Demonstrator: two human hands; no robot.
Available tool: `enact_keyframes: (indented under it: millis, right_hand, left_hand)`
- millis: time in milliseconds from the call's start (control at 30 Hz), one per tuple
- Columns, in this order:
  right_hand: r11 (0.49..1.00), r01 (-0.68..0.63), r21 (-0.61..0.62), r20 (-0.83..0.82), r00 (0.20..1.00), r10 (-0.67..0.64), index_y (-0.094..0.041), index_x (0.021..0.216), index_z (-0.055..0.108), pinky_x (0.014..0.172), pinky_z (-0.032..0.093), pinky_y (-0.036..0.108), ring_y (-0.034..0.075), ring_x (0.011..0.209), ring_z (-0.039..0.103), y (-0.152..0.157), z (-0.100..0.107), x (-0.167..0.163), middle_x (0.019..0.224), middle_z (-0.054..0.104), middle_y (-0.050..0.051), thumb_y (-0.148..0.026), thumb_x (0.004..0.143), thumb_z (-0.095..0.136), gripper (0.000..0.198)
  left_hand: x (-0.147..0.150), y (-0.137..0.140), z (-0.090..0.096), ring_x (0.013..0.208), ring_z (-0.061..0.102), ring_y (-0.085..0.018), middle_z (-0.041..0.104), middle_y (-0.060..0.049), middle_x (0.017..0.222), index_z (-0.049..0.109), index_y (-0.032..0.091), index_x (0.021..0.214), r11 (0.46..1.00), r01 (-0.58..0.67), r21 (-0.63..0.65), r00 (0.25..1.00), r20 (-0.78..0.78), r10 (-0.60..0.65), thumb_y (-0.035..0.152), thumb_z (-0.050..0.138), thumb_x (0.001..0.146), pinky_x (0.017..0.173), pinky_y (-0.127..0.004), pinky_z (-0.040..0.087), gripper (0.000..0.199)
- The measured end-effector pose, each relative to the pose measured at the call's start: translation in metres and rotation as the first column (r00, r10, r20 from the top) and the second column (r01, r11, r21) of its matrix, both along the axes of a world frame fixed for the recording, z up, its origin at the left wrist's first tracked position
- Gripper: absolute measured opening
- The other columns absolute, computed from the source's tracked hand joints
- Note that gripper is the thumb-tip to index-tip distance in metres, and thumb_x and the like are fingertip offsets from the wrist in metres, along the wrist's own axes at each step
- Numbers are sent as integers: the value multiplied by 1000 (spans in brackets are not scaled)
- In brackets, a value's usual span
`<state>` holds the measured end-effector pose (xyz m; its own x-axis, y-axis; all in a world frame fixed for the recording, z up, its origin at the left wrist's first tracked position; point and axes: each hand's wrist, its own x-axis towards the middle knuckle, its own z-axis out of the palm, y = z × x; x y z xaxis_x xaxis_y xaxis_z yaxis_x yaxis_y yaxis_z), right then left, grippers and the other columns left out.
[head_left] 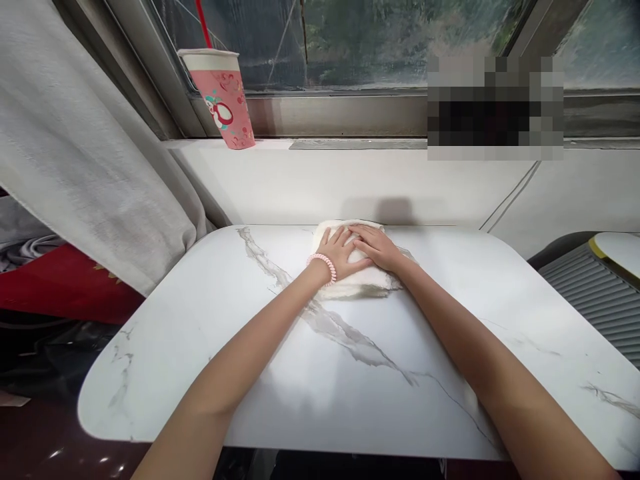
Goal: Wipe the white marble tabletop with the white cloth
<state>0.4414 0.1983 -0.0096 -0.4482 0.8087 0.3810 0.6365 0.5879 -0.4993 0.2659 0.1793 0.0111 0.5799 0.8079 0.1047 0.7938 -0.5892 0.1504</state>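
A folded white cloth [357,288] lies flat on the marble-patterned tabletop [165,360], close to the wall-side edge. Spread out on its left part, my left hand [341,255] presses down with fingers apart; a pink coiled band circles that wrist. My right hand [379,248] rests on the cloth's right part, fingers stretched toward the left and close to the left hand's fingers. Both palms face down, so their undersides are hidden. Neither hand is wrapped around the cloth.
A pink paper cup [227,100] with a red straw stands on the windowsill. Grey curtain [100,133] hangs at the left, above a red cloth [65,283]. A grey ribbed seat or chair [590,293] stands at the right. The sill's right part is blurred out.
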Motion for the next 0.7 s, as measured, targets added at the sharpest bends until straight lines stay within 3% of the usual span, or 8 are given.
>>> enact_keyframes:
  millis: [333,533,700]
  right_hand:
    - [995,-77,57,34,997,75,-22,141,49,114,32,52,26,135,45,-48,1,19,142,54,10,-54,100,27,56]
    - [996,-64,66,34,998,62,-22,142,47,113,34,54,27,134,45,-97,6,26,141,55,11,-44,101,31,49]
    - [998,-68,-2,57,996,68,-24,145,42,114,33,54,26,138,40,-143,17,36,146,50,9,-40,101,34,47]
  left_hand:
    - [20,-56,3,149,14,-32,24,-15,160,32,14,151,998,-32,-57,999,7,32,72,30,90,120,-56,2,84]
    - [29,-98,5,150,10,-33,20,-15,161,33,11,150,997,8,-83,1000,2,-8,70,26,91,120,-59,0,84]
    - [35,-139,3,149,10,-36,23,-17,160,33,10,151,997,52,-53,998,25,-50,69,25,93,119,-63,2,83]
